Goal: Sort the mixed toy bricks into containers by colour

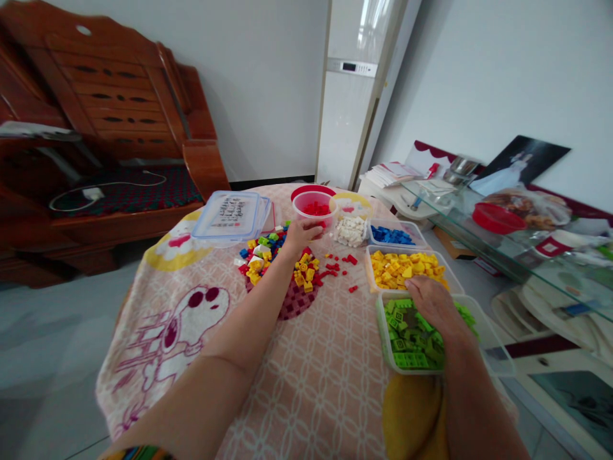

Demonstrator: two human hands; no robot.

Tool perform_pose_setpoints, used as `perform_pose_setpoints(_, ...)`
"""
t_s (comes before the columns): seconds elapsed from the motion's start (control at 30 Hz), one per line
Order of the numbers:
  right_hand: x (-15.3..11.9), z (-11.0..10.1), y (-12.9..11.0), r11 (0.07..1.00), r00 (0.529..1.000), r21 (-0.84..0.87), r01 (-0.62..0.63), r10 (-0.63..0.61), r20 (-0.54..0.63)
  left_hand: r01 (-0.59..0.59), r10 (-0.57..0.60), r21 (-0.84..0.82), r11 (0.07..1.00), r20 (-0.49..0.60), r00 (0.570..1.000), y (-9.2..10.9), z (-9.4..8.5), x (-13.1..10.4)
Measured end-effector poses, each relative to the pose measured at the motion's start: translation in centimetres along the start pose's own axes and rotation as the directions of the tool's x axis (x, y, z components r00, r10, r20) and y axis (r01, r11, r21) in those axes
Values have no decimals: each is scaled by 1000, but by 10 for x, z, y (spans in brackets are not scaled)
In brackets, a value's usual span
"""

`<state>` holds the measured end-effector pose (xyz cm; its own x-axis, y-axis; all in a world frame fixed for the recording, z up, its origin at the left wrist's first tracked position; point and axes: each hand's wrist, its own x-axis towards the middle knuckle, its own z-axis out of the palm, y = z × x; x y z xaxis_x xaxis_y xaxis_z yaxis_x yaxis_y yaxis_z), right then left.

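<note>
My left hand reaches to the near side of the pink round tub, its fingers stretched out and apart. Red bricks lie inside that tub. Below the hand is a heap of mixed toy bricks, with loose red pieces to its right. My right hand is over the shared edge of two plastic boxes, its fingertips at the yellow bricks. Its fingers are close together and partly hidden, so I cannot make out what they hold. Under its palm lie the green bricks.
White bricks are piled beside a box of blue bricks. Clear lids lie at the table's left edge. A glass shelf with household items stands on the right. A wooden chair is at the left.
</note>
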<state>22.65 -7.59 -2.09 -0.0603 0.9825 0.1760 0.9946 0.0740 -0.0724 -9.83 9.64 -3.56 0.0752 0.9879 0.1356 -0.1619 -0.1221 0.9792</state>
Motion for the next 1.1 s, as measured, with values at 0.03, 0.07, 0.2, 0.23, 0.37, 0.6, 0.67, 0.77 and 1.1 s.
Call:
perform_pose_setpoints(0.03,0,0,0,1000,1000,0,-3,3,5,-23,20,-68,997,-46,999,1,-2,2)
perform_pose_setpoints(0.07,0,0,1,1000,1000,2,-3,3,7,-41,32,-116,992,-81,996,2,-3,3)
perform_pose_setpoints(0.2,1,3,4,1000,1000,13,23,-23,-18,-67,46,-170,983,-124,991,3,-3,7)
perform_pose_setpoints(0.23,1,4,4,999,999,15,30,-30,-27,-72,53,-166,983,-118,992,2,-3,7)
perform_pose_setpoints(0.37,1,3,3,1000,1000,15,17,-17,-24,-80,72,-141,987,-56,996,4,-2,4)
perform_pose_setpoints(0.6,1,-1,-1,1000,1000,7,-6,6,17,-57,3,161,985,316,949,10,17,-14)
perform_pose_setpoints(0.67,1,-2,-1,1000,1000,6,-9,9,22,-188,26,368,910,403,915,7,32,-21)
perform_pose_setpoints(0.77,1,-3,-2,1000,999,-2,-13,13,37,-431,102,618,657,494,863,-4,55,-35)
perform_pose_setpoints(1.1,0,-1,-1,1000,1000,-31,-4,4,17,-582,-82,778,237,613,786,-12,66,-49)
